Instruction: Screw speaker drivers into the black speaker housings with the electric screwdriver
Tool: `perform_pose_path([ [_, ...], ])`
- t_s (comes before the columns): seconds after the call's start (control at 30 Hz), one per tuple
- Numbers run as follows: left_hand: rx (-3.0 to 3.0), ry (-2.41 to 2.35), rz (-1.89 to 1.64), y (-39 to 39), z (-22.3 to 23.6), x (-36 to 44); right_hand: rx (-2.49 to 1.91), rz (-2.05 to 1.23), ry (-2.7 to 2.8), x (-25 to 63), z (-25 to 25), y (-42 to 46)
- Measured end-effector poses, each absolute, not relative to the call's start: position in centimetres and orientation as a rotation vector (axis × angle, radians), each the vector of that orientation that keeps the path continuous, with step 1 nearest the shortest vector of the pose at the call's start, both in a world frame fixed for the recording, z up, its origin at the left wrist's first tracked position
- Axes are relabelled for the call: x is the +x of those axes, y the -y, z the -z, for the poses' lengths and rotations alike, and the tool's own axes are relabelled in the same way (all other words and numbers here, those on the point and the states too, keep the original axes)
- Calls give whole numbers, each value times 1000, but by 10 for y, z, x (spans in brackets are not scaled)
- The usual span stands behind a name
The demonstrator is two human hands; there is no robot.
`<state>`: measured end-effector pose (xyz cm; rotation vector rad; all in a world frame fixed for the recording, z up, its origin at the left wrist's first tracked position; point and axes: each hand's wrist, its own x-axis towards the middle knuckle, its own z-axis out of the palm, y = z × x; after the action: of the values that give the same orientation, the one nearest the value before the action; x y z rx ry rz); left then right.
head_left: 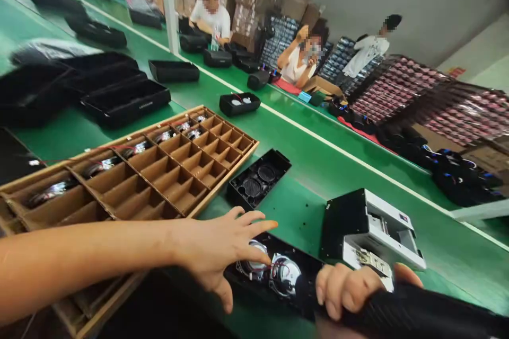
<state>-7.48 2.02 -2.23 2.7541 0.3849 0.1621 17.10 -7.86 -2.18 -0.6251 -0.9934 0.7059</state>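
Two hands at a black plastic speaker housing (308, 278): left hand (218, 249) splayed, touching a round chrome driver (284, 275); right hand (345, 291) curled, grip unclear.

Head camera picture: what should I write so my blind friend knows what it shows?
A person's left hand touches a round silver speaker in a black speaker case, and the right hand rests at the case's end. Beside them is a cardboard divider tray on a green workbench.
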Motion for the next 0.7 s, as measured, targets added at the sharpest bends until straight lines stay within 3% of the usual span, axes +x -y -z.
perform_pose_path([
  [0.13, 2826, -396, -97, -13, 24, -75, -460, -649, 995, 143, 28, 64],
  [0.7, 2862, -447, -64, -13, 17, -71, -596, -693, 976, 142, 30, 69],
])
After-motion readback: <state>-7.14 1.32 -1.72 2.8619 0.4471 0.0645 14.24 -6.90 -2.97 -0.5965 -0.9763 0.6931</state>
